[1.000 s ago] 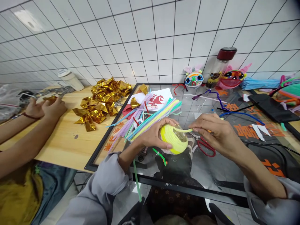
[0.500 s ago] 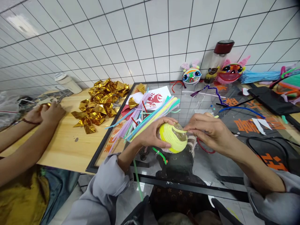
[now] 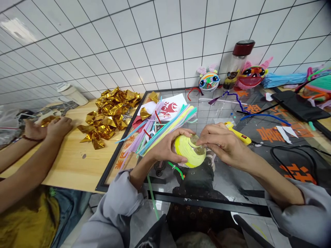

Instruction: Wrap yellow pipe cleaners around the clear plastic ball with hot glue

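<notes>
A rounded clear shell (image 3: pixel 199 150), its outside largely covered in wound yellow pipe cleaner, is held above the glass tabletop. My left hand (image 3: pixel 167 147) wraps round its left side, thumb in front and fingers behind. My right hand (image 3: pixel 222 142) pinches the loose end of a pale yellow pipe cleaner (image 3: pixel 192 141) against the shell's bare upper part. Just behind my right hand lies a yellow glue gun (image 3: pixel 240 134), partly hidden by it. A bundle of pastel pipe cleaners (image 3: pixel 170 125) rests beyond my left hand. Below the shell lies a short green pipe cleaner (image 3: pixel 176 169).
Folded gold foil pieces (image 3: pixel 110 112) are heaped at left, where a co-worker's hands (image 3: pixel 58 129) hold another. Two decorated animal faces (image 3: pixel 209 81) and a red-capped bottle (image 3: pixel 235 65) stand by the wall. A black phone (image 3: pixel 301 105) and black cable (image 3: pixel 275 155) are at right.
My right hand has moved left and closer to the shell, laying the pipe cleaner along its surface. The glue gun has come into view behind it, and the red scissors are now hidden.
</notes>
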### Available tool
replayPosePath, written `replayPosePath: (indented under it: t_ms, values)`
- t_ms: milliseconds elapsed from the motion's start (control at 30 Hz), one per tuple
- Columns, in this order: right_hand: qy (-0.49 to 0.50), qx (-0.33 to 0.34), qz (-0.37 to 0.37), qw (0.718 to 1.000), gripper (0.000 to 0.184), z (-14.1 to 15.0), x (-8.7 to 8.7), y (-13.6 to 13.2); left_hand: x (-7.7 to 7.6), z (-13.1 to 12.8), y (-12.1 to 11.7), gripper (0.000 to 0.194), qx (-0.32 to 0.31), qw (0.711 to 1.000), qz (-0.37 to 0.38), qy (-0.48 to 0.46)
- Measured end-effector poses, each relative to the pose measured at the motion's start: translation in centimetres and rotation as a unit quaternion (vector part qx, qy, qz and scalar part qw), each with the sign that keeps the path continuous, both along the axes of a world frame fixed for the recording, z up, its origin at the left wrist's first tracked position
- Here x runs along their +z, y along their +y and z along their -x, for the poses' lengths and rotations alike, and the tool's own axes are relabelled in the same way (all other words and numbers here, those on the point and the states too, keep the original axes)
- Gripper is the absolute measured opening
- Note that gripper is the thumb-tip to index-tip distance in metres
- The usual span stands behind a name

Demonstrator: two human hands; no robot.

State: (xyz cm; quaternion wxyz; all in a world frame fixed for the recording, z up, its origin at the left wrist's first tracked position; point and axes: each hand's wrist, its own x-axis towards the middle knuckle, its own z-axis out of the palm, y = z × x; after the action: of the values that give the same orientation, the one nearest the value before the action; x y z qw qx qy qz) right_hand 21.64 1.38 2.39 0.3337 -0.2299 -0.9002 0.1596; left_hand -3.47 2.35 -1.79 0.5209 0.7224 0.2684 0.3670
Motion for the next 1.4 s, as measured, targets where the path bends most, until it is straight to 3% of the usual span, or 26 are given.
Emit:
replayPosePath:
  t_ms: [933, 1167, 1400]
  values:
    - [0.016, -0.015, -0.061, 0.998, 0.032, 0.52, -0.34, 0.05, -0.15, 0.16, 0.22, 0.066, 0.004, 0.998, -0.057, 0.031]
    - [0.005, -0.019, -0.058, 0.998, 0.031, 0.47, -0.42, -0.04, -0.09, 0.16, 0.04, 0.066, 0.01, 0.998, -0.042, 0.037]
    - [0.011, -0.016, -0.061, 0.998, 0.033, 0.45, -0.44, -0.07, -0.29, -0.16, -0.13, 0.08, 0.01, 1.0, -0.001, -0.017]
